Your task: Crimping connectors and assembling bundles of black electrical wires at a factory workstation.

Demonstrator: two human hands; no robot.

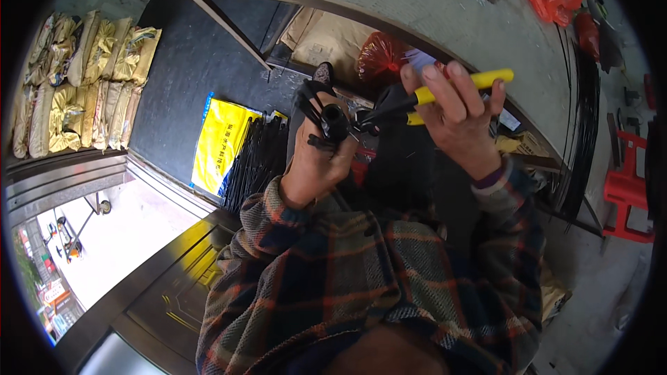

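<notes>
Plaid jacket sits nearest, below the work. Above it, the black tube stands in the left hand, fingers wrapped round it, hollow end up. Just beside it is the head of the pliers, gripped by the right hand, handles spread; contact cannot be told. Work seems partway, with nothing visibly finished; strips beside the yellow bag perhaps remain.
</notes>
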